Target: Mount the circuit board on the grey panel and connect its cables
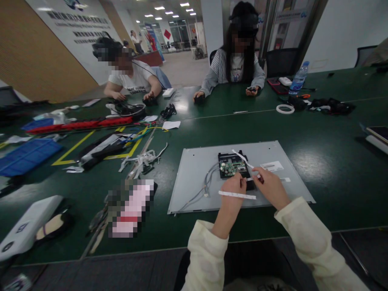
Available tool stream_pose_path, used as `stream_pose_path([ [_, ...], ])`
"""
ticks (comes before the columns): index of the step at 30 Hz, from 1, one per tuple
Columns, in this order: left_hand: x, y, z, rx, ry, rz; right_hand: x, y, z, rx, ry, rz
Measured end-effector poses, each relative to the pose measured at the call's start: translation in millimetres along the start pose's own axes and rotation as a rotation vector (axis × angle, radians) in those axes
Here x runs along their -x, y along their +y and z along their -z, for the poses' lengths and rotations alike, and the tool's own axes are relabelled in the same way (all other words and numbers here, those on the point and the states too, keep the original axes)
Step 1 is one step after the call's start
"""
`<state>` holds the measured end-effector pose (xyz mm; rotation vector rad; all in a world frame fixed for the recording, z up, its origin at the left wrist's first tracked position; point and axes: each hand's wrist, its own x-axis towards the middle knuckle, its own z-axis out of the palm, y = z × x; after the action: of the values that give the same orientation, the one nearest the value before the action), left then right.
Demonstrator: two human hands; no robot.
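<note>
A grey metal panel lies on the green table in front of me. On it sits a black plastic frame with a green circuit board. My left hand is at the frame's near edge, its fingers pinched on a short piece of narrow white strip. A longer white strip lies across the back of that hand. My right hand pinches the other side, with a white strip rising from its fingers over the board. Grey cables run left from the board.
Left of the panel are a tangle of white strips, a blurred pink item, a white device and a blue tray. A tape roll and a water bottle stand farther right. Two people sit opposite.
</note>
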<state>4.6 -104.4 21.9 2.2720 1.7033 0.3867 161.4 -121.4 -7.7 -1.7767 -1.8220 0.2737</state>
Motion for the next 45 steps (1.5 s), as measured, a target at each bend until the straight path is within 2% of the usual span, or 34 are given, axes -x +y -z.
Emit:
stream_pose_path([
  [9,0,3,2.7,-0.132,-0.029,0.019,1,-2,0,0.230,-0.034,-0.046],
  [17,4,-4,8.6,-0.147,-0.045,0.045,8,-2,7,0.303,-0.035,-0.132],
  [22,8,-9,13.3,-0.162,-0.035,0.060,9,0,11,0.264,-0.017,-0.145],
  [25,10,-8,17.6,-0.169,-0.068,0.081,11,-5,17,0.114,0.075,-0.140],
  [28,12,-8,19.7,-0.172,-0.068,0.070,19,-19,24,-0.193,0.130,-0.142],
  [31,14,-8,19.2,-0.163,-0.035,0.046,31,-40,28,-0.435,0.005,-0.119],
  [34,16,-8,18.7,-0.133,-0.025,0.033,42,-58,26,-0.508,-0.107,-0.072],
  [39,18,-11,19.7,-0.102,-0.036,0.041,50,-66,19,-0.676,-0.266,-0.103],
  [45,19,-23,28.6,-0.153,0.038,0.053,47,-79,26,-0.992,-0.326,-0.166],
])
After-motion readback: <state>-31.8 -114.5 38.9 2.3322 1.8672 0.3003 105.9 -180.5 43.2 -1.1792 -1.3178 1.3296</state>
